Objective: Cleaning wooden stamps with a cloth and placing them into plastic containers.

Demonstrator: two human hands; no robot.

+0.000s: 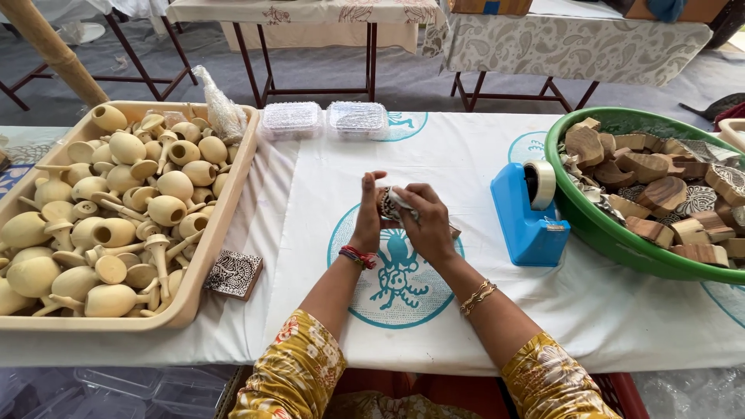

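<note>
Both hands, left hand and right hand, close together around a small carved wooden block in clear wrap; it looks light, rigid, best gripped by its edges.

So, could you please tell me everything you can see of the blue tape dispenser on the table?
The blue tape dispenser stands upright on the white printed cloth, between the person's right hand and the green basin of carved wooden blocks. It looks like glossy moulded plastic, with a broad base that steps up to a taller rear. A roll of pale tape sits in the raised part. The lower front end holds the cutter, which is too small to make out. No hand touches it. Its right side sits against or just short of the basin.
</note>
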